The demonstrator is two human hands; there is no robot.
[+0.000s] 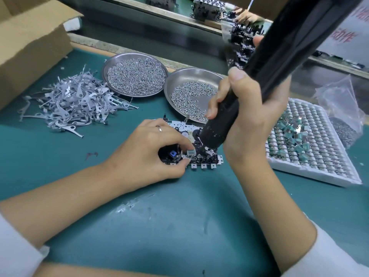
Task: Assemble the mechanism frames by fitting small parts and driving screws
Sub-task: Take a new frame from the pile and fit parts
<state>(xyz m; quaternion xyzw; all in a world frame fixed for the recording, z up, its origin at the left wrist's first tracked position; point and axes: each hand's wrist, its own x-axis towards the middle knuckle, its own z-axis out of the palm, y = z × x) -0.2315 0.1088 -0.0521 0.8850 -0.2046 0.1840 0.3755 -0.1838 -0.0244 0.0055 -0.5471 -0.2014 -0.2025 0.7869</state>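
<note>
The left hand [157, 148] pinched the mechanism frame [191, 144] flat on the green mat [179, 216], likely steadying it, while the right hand [245, 116] gripped the black electric screwdriver [259, 80], nose down on the frame (bit hidden). Two steel dishes of screws [187, 96] stood just behind, metal levers [75, 100] left, a white parts tray [311, 148] right.

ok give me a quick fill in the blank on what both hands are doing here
1. The right hand grips a black ____.
2. The left hand steadies the mechanism frame on the ____ mat.
3. Both metal dishes hold ____.
4. The loose flat metal levers lie to the ____ of the dishes.

Missing words: screwdriver; green; screws; left
</note>
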